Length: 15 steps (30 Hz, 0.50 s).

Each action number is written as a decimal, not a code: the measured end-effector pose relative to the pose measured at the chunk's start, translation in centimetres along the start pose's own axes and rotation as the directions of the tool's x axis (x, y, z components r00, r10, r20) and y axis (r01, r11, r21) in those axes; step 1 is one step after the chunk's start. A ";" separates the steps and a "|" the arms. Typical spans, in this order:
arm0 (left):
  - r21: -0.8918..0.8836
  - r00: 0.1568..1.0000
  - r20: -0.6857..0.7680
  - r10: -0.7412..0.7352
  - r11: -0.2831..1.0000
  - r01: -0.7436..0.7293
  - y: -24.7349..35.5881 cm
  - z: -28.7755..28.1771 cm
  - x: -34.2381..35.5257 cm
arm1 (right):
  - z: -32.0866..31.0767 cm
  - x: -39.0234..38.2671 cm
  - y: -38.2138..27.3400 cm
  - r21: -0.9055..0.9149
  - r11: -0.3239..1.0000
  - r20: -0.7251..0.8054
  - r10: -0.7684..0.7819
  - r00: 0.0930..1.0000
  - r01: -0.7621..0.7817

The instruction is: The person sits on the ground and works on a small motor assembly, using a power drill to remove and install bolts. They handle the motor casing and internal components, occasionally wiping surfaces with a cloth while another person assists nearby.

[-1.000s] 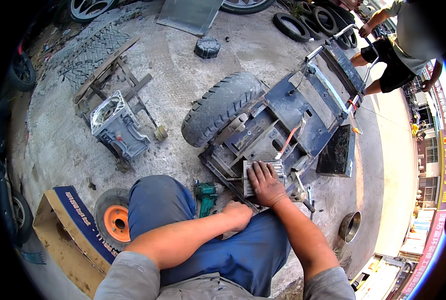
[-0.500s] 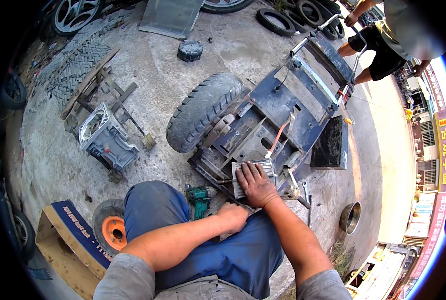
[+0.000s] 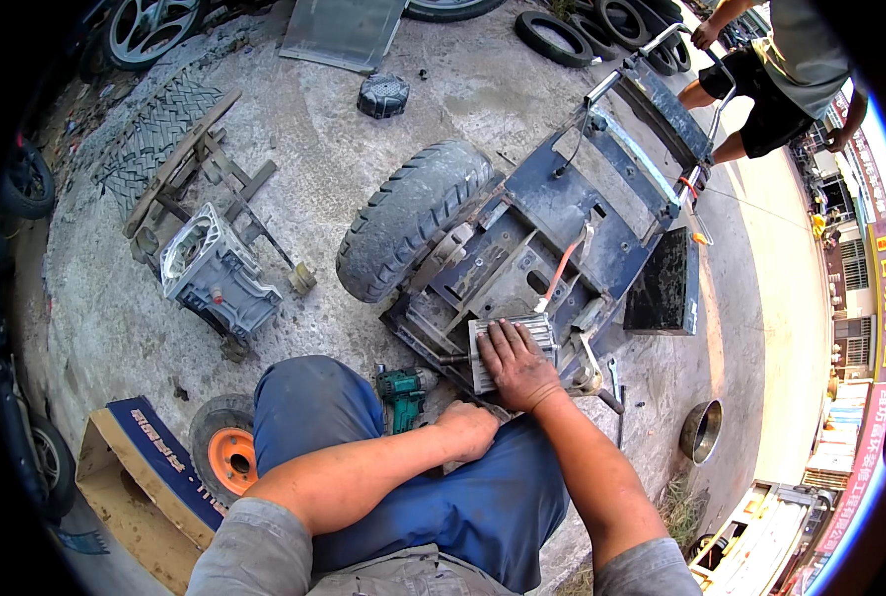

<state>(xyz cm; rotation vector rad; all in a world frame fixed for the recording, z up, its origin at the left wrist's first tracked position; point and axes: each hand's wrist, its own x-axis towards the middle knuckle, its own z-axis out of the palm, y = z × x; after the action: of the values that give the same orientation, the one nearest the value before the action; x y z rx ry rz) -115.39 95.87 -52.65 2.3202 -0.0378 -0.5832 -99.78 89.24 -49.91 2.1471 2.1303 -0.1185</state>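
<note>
My right hand lies flat with fingers stretched over a grey finned metal box mounted on the near end of a dark metal cart frame. Curled into a fist, my left hand rests by my inner thigh; whatever it holds, if anything, is hidden. Just beyond that fist a green power drill lies on the ground. An orange cable runs up from near the finned box across the frame. On the frame's left side sits a large treaded tyre.
A person stands at the far right by the cart's handle. To the left are a grey metal housing, a small wheel with an orange hub and a cardboard box. A metal bowl and a wrench lie at right.
The view has shifted slightly, so everything sits a little further right. Both hands keep their places, the right on the finned box and the left closed by my thigh.
</note>
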 end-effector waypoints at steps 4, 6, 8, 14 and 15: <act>0.001 1.000 0.005 0.008 1.000 -0.008 -0.3 0.4 0.1 | 0.1 0.0 0.0 -0.005 1.000 -0.015 -0.002 1.000 0.002; 0.001 1.000 0.001 0.010 1.000 -0.010 -0.4 0.4 0.1 | 0.0 0.1 0.0 -0.010 1.000 -0.013 -0.003 1.000 0.003; 0.007 1.000 0.006 0.003 1.000 -0.003 -0.3 0.3 0.0 | 0.0 0.0 -0.1 -0.015 1.000 -0.011 -0.003 1.000 0.003; 0.009 1.000 -0.007 0.014 1.000 -0.014 -0.1 0.0 -0.3 | 0.2 -0.1 0.1 -0.041 0.999 -0.013 -0.006 1.000 0.006; 0.004 1.000 -0.005 0.007 1.000 -0.007 -0.1 0.1 -0.3 | 0.3 0.0 0.1 -0.061 0.998 -0.020 -0.010 1.000 0.009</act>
<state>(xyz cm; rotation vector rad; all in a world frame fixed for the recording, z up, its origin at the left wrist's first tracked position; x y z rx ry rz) -115.69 95.99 -52.65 2.3246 -0.0443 -0.5741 -99.70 89.19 -50.21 2.1136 2.1263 -0.0321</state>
